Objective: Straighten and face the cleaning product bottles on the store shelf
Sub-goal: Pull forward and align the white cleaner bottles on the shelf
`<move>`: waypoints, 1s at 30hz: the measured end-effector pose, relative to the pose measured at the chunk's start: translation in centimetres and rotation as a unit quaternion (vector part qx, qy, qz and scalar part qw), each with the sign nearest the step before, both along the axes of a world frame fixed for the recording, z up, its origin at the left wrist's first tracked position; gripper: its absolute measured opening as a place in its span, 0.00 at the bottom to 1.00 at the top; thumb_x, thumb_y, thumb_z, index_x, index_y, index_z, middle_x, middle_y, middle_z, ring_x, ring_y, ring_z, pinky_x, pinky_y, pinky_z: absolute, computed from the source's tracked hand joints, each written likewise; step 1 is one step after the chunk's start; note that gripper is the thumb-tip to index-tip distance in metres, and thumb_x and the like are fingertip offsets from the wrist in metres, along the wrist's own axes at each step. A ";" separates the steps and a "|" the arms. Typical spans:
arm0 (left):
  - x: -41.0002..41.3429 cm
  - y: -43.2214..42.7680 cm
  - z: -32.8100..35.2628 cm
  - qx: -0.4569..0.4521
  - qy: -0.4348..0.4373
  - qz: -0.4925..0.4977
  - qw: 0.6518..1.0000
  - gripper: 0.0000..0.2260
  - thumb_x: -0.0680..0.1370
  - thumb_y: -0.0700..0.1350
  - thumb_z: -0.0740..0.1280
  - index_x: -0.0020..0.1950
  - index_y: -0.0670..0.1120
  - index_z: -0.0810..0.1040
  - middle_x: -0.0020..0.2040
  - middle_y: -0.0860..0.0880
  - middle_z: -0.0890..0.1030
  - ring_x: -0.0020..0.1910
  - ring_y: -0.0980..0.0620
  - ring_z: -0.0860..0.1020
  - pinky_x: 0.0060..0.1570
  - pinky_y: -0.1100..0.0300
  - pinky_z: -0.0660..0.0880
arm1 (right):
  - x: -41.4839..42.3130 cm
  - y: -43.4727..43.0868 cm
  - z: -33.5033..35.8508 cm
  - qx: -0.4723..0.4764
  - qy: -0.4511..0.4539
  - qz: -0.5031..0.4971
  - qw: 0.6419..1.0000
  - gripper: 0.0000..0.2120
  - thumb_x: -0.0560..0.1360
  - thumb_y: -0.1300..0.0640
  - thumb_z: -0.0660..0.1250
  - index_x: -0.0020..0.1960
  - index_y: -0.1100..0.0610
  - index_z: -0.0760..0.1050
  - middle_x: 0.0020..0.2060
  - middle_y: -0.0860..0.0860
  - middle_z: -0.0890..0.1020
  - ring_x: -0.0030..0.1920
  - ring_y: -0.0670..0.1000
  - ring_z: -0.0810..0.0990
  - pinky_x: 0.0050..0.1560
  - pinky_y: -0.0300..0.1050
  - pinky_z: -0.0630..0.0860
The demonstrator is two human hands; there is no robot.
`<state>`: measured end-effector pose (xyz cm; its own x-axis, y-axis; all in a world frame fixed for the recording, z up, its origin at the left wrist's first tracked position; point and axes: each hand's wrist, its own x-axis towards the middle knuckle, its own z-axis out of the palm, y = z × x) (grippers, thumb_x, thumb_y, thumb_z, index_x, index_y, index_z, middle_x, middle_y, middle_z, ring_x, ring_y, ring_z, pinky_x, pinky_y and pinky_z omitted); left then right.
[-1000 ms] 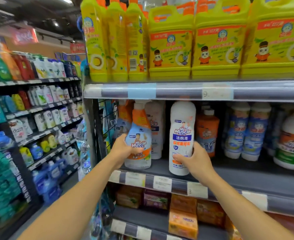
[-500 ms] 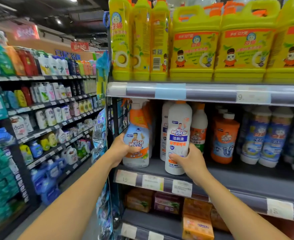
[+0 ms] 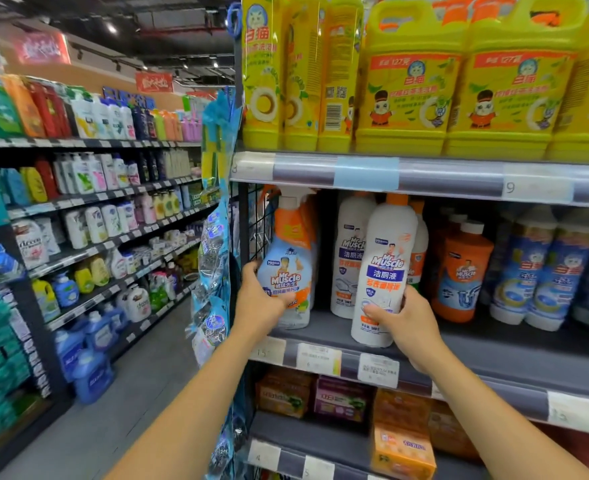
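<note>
On the grey middle shelf [image 3: 493, 351] stand Mr Muscle cleaners. My left hand [image 3: 260, 303] grips the orange-and-white spray bottle [image 3: 287, 261] at the shelf's left end, label facing out. My right hand [image 3: 402, 320] holds the lower part of a tall white toilet-cleaner bottle [image 3: 384, 268] at the shelf's front edge, upright, label forward. A second white bottle [image 3: 350, 258] stands behind, between the two. An orange drain-cleaner bottle [image 3: 462, 271] sits further right.
Blue-and-white bottles [image 3: 545, 271] fill the shelf's right side. Yellow detergent jugs [image 3: 407, 74] line the shelf above. Boxed soaps [image 3: 341, 400] lie below. Hanging blue packets [image 3: 213, 258] flank the shelf's left end. An aisle and another stocked shelving run [image 3: 88, 202] lie to the left.
Both hands stay on the same two bottles. The view has shifted left, so the shelf sits further right in frame; the white bottle now stands nearer the orange one.
</note>
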<state>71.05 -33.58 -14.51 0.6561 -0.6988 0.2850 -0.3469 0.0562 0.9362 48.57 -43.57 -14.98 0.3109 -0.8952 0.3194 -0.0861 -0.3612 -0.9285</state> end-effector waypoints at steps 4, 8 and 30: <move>-2.9 -0.2 -1.3 0.001 -0.073 0.145 0.987 0.50 0.58 0.55 0.82 0.71 0.52 0.55 0.65 0.44 0.70 0.62 0.44 0.72 0.59 0.47 0.74 | 0.2 0.1 -0.1 -0.001 -0.005 -0.002 1.000 0.18 0.67 0.58 0.76 0.51 0.46 0.73 0.48 0.45 0.82 0.48 0.45 0.81 0.46 0.45 0.79; -5.1 -1.0 -1.7 0.104 -0.167 0.223 0.955 0.59 0.56 0.63 0.79 0.74 0.51 0.45 0.68 0.38 0.66 0.64 0.37 0.69 0.60 0.42 0.70 | 0.1 0.2 -0.2 -0.003 -0.005 -0.007 1.000 0.19 0.67 0.59 0.76 0.53 0.47 0.73 0.48 0.45 0.82 0.48 0.46 0.81 0.46 0.46 0.79; -5.3 2.1 -7.5 -0.029 -0.423 0.146 0.894 0.23 0.71 0.58 0.67 0.60 0.45 0.72 0.54 0.44 0.74 0.54 0.42 0.72 0.57 0.45 0.70 | -0.9 -0.6 0.0 -0.020 0.160 0.008 0.987 0.27 0.61 0.58 0.80 0.57 0.49 0.74 0.51 0.45 0.81 0.49 0.44 0.79 0.42 0.33 0.73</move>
